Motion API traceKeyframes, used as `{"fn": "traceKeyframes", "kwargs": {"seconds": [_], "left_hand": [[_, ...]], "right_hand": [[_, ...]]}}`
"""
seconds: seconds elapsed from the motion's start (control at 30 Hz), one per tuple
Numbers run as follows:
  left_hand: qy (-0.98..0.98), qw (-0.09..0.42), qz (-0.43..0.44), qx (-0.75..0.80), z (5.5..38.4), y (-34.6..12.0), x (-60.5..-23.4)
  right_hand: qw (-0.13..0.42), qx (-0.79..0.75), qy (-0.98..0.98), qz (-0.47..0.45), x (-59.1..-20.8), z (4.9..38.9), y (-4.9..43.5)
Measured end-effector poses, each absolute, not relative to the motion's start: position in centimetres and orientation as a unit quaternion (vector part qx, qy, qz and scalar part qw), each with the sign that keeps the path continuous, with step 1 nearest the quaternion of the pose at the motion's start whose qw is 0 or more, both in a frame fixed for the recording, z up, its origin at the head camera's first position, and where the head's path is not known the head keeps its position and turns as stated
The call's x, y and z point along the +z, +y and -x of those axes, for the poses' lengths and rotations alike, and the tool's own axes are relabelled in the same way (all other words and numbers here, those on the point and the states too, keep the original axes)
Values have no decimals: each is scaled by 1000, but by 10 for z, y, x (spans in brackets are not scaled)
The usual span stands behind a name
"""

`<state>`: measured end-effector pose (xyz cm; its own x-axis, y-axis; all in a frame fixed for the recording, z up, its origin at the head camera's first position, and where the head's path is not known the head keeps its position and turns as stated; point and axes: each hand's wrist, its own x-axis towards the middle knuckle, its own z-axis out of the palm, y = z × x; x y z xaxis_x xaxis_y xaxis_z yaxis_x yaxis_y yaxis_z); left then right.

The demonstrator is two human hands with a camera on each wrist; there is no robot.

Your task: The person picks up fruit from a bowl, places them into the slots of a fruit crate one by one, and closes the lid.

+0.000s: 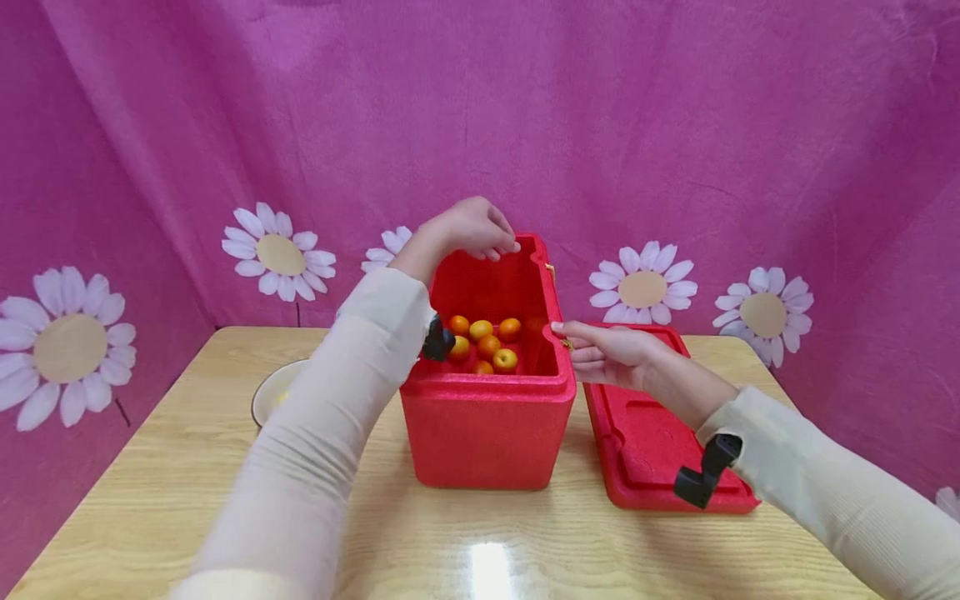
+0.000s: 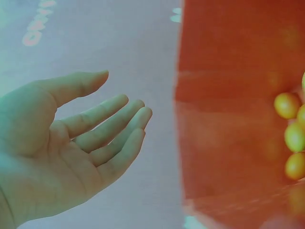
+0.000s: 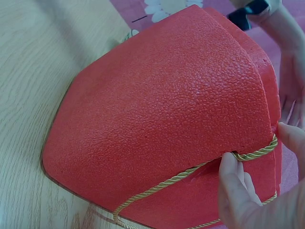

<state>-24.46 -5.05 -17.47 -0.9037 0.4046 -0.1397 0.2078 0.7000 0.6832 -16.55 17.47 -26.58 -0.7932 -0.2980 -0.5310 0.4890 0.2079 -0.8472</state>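
A red foam box (image 1: 487, 433) stands uncovered on the table, with several small yellow-orange fruits (image 1: 487, 346) at its bottom. Over the far left part of the box hovers my left hand (image 1: 476, 229). Its fingers are loosely bent and hold nothing, as the left wrist view shows the bare palm (image 2: 62, 148). At the right rim, my right hand (image 1: 618, 354) grips the box, thumb on the rim and fingers against the outer side. A twisted gold cord (image 3: 176, 179) runs along that side, beside the right fingers (image 3: 231, 179).
The red lid (image 1: 660, 433) lies on the wooden table (image 1: 360, 517) right of the box, under my right forearm. A pale bowl (image 1: 270, 392) with something yellow in it is partly hidden behind my left sleeve. A pink flowered curtain (image 1: 480, 108) hangs behind.
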Motion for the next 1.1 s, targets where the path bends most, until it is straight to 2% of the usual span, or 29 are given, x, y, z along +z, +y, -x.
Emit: {"fn": "traceKeyframes", "kwargs": {"seconds": [0.27, 0.53, 0.83, 1.1], "left_hand": [[918, 67, -199, 335, 210, -79, -156], [909, 3, -194, 368, 185, -128, -186], [902, -15, -165, 399, 173, -182, -242], [922, 1, -131, 364, 163, -214, -286]], "right_hand": [[312, -628, 710, -69, -267, 163, 175], [321, -633, 703, -53, -268, 162, 178], [310, -629, 710, -62, -265, 161, 177], [309, -630, 710, -66, -266, 160, 176]]}}
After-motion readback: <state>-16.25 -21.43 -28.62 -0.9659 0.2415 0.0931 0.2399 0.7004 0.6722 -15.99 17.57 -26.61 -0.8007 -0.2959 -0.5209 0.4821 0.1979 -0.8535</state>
